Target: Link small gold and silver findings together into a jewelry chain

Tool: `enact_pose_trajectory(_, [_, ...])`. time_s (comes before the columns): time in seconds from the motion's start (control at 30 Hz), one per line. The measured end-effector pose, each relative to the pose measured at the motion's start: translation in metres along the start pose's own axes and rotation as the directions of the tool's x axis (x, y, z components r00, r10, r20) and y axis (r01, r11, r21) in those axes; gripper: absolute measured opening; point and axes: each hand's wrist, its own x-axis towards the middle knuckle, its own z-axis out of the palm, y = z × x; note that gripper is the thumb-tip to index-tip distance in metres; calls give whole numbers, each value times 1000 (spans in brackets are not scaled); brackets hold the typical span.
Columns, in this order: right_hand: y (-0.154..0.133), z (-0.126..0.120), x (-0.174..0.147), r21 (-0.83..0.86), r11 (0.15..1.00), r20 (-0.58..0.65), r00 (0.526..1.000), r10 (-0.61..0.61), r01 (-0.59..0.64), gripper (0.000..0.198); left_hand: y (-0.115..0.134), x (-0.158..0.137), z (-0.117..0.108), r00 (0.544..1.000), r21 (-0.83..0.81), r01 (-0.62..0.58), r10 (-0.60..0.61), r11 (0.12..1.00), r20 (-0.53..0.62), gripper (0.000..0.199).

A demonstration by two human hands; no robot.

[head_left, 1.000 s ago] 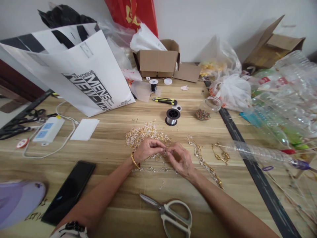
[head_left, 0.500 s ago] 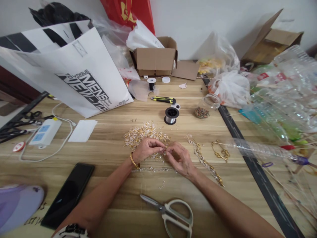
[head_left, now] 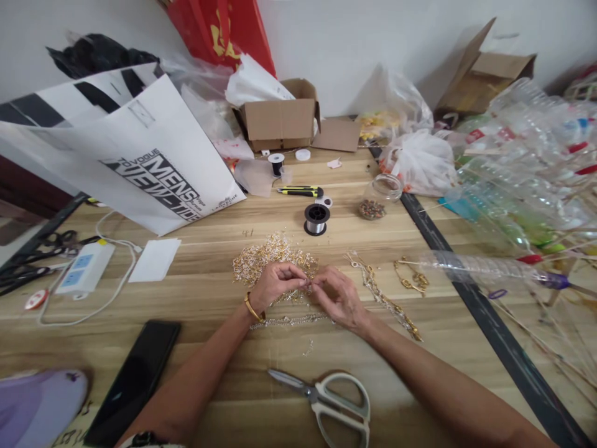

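My left hand [head_left: 278,283] and my right hand [head_left: 339,297] meet fingertip to fingertip over the table. Both are closed in a pinch, and whatever lies between the fingertips is too small to name. Just behind and under them spreads a pile of small gold and silver jewelry pieces [head_left: 261,258]. A silver chain [head_left: 291,320] lies below my wrists, partly hidden by my right hand. To the right of that hand rests a bundle of gold and silver chains [head_left: 385,298]. A tiny loose chain piece [head_left: 308,348] lies nearer to me.
White-handled scissors [head_left: 326,401] lie in front, a black phone [head_left: 135,379] at left. Behind the pile are a wire spool [head_left: 316,219], a utility knife [head_left: 300,191] and a bead jar [head_left: 375,202]. A large paper bag [head_left: 186,143] stands left; plastic bottles [head_left: 522,180] crowd the right.
The camera view has tilted and shifted slightly, so the surroundings sit a little differently. My hands keep the same pinched pose over the pile.
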Motion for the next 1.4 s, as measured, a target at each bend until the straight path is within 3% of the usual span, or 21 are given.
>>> enact_pose_trajectory(0.23, [-5, 0, 1, -17, 1000, -14, 1000, 2, -2, 9, 1, -1, -1, 997, 15, -70, 70, 997, -28, 16])
enact_pose_trajectory(0.77, [-8, 9, 22, 70, 997, -133, 991, -7, 16, 8, -4, 1, -6, 994, -95, -52, 42, 994, -102, 23])
enact_pose_trajectory(1.13, [0, 9, 15, -18, 997, -69, 995, -74, 73, 9, -5, 2, -8, 992, -116, -39, 24, 992, -124, 19])
enact_pose_trajectory(1.4, [3, 9, 13, -28, 995, -57, 994, -94, 93, 8, -7, 2, -9, 991, -44, -64, 58, 997, -119, 16])
